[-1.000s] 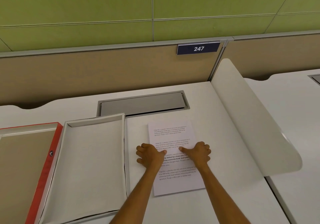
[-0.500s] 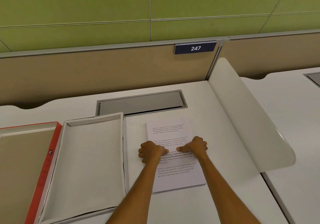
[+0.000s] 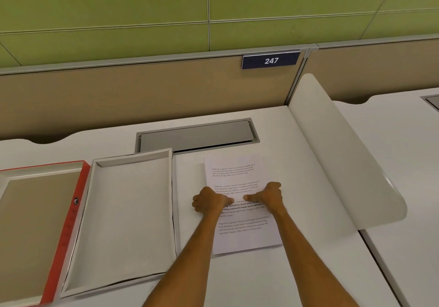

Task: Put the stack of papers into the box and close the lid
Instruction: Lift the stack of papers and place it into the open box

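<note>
White tabletop carries everything. At its near edge both forearms come in, cut off by the frame. The left hand and the right hand lie on the middle of the stack of papers, fingers curled under, thumbs pointing at each other; the fingers are hidden, so I cannot tell if they grip the sheets or only press. The hands cover part of the printed text, and the letters are too small to read. Just left of the papers stands the open box, white inside. Further left, at the left edge, is the red lid, partly out of frame. Behind, a grey cable hatch, then a sign 247.
</note>
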Demonstrator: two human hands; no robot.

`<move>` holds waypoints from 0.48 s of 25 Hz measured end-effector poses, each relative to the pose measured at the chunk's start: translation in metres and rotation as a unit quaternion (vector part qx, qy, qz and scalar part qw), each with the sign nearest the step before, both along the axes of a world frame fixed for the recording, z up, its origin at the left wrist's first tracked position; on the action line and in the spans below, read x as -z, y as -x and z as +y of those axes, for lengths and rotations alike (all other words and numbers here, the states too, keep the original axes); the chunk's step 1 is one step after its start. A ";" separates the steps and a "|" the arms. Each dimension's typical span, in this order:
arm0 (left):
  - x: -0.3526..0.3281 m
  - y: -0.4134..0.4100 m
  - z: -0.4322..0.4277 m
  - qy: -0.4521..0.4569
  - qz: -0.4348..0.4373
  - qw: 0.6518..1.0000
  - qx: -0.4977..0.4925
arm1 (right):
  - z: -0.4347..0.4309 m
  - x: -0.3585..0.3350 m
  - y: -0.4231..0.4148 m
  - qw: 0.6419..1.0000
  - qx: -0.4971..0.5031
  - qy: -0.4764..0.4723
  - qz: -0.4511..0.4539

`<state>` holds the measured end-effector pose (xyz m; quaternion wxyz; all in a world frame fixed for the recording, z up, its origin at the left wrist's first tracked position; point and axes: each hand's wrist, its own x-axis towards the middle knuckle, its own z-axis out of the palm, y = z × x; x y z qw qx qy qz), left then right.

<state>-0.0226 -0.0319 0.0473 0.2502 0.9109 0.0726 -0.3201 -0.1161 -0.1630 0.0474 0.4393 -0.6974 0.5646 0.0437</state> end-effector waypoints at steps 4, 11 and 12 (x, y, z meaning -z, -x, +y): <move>0.004 0.000 0.007 0.053 -0.013 0.998 0.006 | 0.003 0.005 -0.001 0.997 -0.036 0.030 0.066; 0.005 0.020 0.012 0.128 -0.096 0.987 0.010 | 0.012 0.003 0.002 0.999 0.007 0.035 -0.009; 0.003 0.023 0.012 0.147 -0.100 0.984 0.007 | 0.013 0.001 0.003 0.999 0.004 0.036 -0.007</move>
